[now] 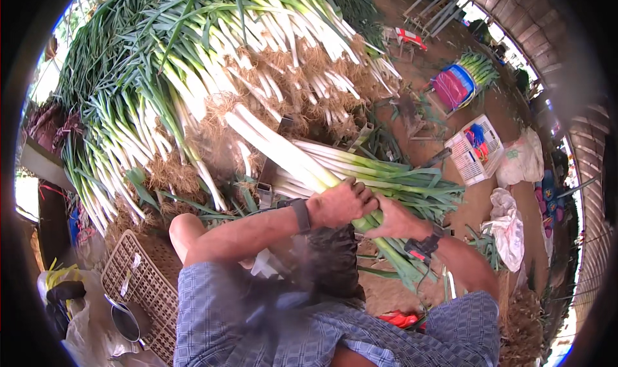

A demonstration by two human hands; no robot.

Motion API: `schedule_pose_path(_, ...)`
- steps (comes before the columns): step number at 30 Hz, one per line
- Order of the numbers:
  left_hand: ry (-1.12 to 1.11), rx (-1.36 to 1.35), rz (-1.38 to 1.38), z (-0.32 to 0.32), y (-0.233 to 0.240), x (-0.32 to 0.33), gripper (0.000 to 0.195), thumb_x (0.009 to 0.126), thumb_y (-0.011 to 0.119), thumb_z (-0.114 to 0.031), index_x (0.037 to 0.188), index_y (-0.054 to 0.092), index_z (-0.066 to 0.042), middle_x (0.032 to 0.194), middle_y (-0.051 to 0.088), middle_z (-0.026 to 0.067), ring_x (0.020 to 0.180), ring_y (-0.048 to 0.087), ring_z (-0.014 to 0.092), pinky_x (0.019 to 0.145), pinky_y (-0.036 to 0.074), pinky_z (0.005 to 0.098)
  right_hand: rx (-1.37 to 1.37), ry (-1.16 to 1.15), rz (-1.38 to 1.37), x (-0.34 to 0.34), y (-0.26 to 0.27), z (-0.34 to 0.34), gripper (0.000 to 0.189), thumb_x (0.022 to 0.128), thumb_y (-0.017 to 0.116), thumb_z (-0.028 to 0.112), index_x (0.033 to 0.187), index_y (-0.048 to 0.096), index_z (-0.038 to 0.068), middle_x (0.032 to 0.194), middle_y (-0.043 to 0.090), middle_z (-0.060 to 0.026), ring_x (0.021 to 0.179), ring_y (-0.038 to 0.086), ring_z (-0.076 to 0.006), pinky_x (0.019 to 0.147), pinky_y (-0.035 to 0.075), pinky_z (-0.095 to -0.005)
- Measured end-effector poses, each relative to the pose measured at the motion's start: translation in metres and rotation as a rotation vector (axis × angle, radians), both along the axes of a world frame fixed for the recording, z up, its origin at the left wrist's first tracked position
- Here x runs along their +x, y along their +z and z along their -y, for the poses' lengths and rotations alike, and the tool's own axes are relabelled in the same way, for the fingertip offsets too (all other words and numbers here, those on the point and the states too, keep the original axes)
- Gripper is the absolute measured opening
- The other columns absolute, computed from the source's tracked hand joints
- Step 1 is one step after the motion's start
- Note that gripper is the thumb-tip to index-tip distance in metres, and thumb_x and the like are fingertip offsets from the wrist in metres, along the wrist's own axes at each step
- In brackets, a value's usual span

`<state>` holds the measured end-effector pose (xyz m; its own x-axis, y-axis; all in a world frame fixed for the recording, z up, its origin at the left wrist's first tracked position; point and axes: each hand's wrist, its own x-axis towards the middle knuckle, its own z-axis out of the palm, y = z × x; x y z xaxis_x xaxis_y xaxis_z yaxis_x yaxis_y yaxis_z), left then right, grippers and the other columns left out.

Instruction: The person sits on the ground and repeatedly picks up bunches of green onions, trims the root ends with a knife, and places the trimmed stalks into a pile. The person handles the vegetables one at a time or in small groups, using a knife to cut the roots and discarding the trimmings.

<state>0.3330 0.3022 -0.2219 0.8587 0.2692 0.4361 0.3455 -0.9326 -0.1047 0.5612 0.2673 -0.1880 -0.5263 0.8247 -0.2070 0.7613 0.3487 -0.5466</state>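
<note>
Before me, both hands grip a small bunch of thick leeks [285,154] by their green upper part. My left hand [343,203] wraps around the stalks where the white turns green. Close beside it, my right hand [398,217] holds them a little further along the leaves. The white ends point up and left toward the pile; whether the roots [222,102] at that end belong to these leeks or to the pile is unclear. Behind the held bunch, more leeks [410,169] with clean white stalks lie across a metal frame [264,193].
A large heap of rooted leeks [193,82] fills the far left. A brown plastic crate [145,290] stands at lower left with a round mirror [126,321] by it. To the right are a white basket [475,152], plastic sacks [521,159] and a bundled load of leeks [456,87].
</note>
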Motion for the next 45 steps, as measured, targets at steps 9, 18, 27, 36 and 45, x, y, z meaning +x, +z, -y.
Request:
schedule_pose_path(9, 0.272, -0.257, 0.068, -0.147, -0.034, -0.106, 0.047, 0.083, 0.081, -0.031, 0.109, 0.055, -0.004, 0.091, 0.064, 0.0135, 0.092, 0.066, 0.031, 0.082, 0.057, 0.0481, 0.313, -0.030, 0.501, 0.098, 0.084, -0.067, 0.054, 0.068, 0.081, 0.018, 0.115, 0.059, 0.004, 0.094, 0.069, -0.0237, 0.091, 0.066, -0.0460, 0.079, 0.051, -0.0555)
schedule_pose_path(18, 0.354, -0.537, 0.025, -0.192, -0.095, -0.005, 0.049, 0.080, 0.081, -0.021, 0.118, 0.052, -0.007, 0.112, 0.065, 0.0183, 0.110, 0.063, 0.043, 0.103, 0.046, 0.0547, 0.639, -0.066, 0.601, 0.196, -0.032, -0.144, 0.049, 0.069, 0.081, 0.014, 0.112, 0.058, 0.011, 0.100, 0.064, -0.0085, 0.098, 0.062, -0.0318, 0.086, 0.046, -0.0471)
schedule_pose_path(27, 0.581, -0.346, 0.026, -0.237, -0.216, -0.049, 0.032, 0.078, 0.069, -0.006, 0.108, 0.056, -0.010, 0.105, 0.063, 0.0149, 0.107, 0.059, 0.037, 0.098, 0.044, 0.0492, 0.727, -0.146, 0.516, 0.146, -0.206, -0.195, 0.037, 0.074, 0.077, 0.014, 0.106, 0.060, 0.011, 0.105, 0.059, -0.0096, 0.106, 0.055, -0.0300, 0.091, 0.041, -0.0444)
schedule_pose_path(36, 0.558, -0.510, -0.109, -0.248, -0.251, -0.061, 0.041, 0.087, 0.070, -0.019, 0.123, 0.055, -0.005, 0.116, 0.061, 0.0174, 0.116, 0.056, 0.037, 0.103, 0.041, 0.0506, 0.419, -0.019, 0.500, 0.155, -0.197, -0.211, 0.051, 0.074, 0.083, 0.018, 0.115, 0.055, 0.008, 0.114, 0.054, -0.0128, 0.114, 0.051, -0.0343, 0.095, 0.041, -0.0486)
schedule_pose_path(45, 0.576, -0.846, -0.171, -0.260, -0.234, -0.061, 0.037, 0.100, 0.060, -0.033, 0.125, 0.055, -0.006, 0.130, 0.060, 0.0190, 0.132, 0.052, 0.038, 0.116, 0.034, 0.0519, 0.243, 0.006, 0.360, 0.160, -0.183, -0.231, 0.048, 0.081, 0.081, 0.026, 0.120, 0.058, 0.007, 0.117, 0.059, -0.0125, 0.116, 0.053, -0.0350, 0.098, 0.042, -0.0521)
